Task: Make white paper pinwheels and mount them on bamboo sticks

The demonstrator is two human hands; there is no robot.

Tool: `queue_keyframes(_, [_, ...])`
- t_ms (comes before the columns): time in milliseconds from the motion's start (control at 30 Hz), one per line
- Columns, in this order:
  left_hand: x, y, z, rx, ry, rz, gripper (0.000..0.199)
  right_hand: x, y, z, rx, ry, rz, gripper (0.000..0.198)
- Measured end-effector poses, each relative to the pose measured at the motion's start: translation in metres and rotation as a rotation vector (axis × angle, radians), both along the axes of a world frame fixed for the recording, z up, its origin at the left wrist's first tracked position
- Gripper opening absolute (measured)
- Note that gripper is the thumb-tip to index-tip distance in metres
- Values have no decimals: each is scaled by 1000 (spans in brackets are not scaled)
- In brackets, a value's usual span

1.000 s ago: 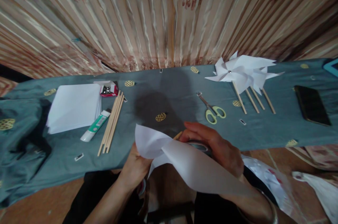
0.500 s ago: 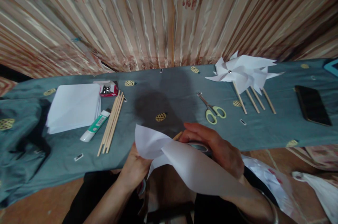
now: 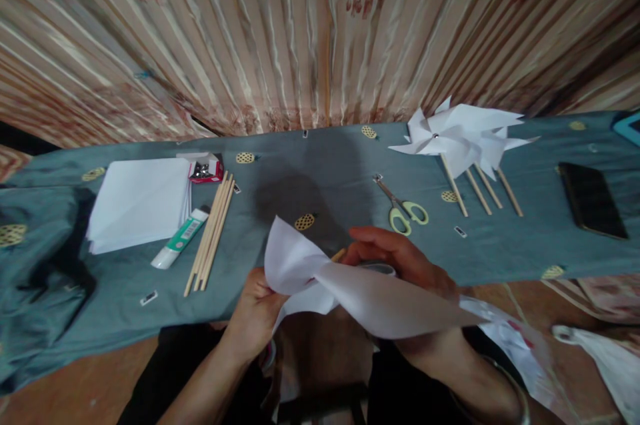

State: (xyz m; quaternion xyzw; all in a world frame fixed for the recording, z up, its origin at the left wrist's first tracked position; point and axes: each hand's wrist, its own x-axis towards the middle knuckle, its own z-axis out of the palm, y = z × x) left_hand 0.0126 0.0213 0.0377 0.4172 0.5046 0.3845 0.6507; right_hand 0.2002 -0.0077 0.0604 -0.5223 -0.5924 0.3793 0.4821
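White paper pinwheel (image 3: 400,298) sat between my hands, blades curled and smooth; left hand (image 3: 255,315) pinched its left side, right hand (image 3: 405,257) was curled behind it, couldn't tell on what. Cloth (image 3: 330,158) ran from my fingers to the curtain (image 3: 320,45), scissors (image 3: 399,203) beyond right knuckles. Longest blade pointed right over my wrist, long axis crosswise

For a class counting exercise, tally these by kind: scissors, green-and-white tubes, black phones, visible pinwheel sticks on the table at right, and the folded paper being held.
Scissors: 1
Green-and-white tube: 1
Black phone: 1
Visible pinwheel sticks: 4
Folded paper: 1
Total: 8
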Motion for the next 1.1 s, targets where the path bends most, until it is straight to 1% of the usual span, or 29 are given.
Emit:
queue_keyframes(67, [-1, -2, -8, -32, -55, -73, 23, -2, 5, -1, -52, 72, -36, 39])
queue_keyframes(100, [-2, -3, -13, -30, -78, -83, 22, -3, 8, -2, -79, 117, -55, 36])
queue_keyframes(167, [-1, -4, -20, -16, -104, -75, 16, -5, 15, -7, -159, 205, -93, 33])
queue_keyframes(267, [3, -6, -28, -19, -101, -50, 11, -7, 25, -19, -321, 311, -144, 34])
queue_keyframes(333, [6, -7, -32, -28, -87, -16, 16, -8, 31, -29, -417, 379, -152, 36])
queue_keyframes(400, [8, -8, -35, -29, -65, 13, 24, -9, 35, -40, -473, 437, -149, 38])
queue_keyframes(500, [9, -11, -39, -30, -13, 32, 26, -11, 37, -52, -473, 491, -162, 39])
queue_keyframes(600, [8, -15, -42, -37, 8, 45, 23, -13, 38, -58, -488, 482, -122, 36])
queue_keyframes(667, [8, -17, -43, -36, 1, 52, 20, -15, 37, -57, -484, 469, -98, 38])
queue_keyframes(800, [6, -21, -41, -41, -8, 71, 15, -17, 34, -54, -425, 438, -98, 42])
queue_keyframes(967, [5, -28, -39, -52, -17, 101, 14, -19, 30, -53, -438, 436, -44, 40])
queue_keyframes(1100, [6, -35, -38, -64, -27, 111, 17, -22, 28, -54, -449, 436, -41, 36])
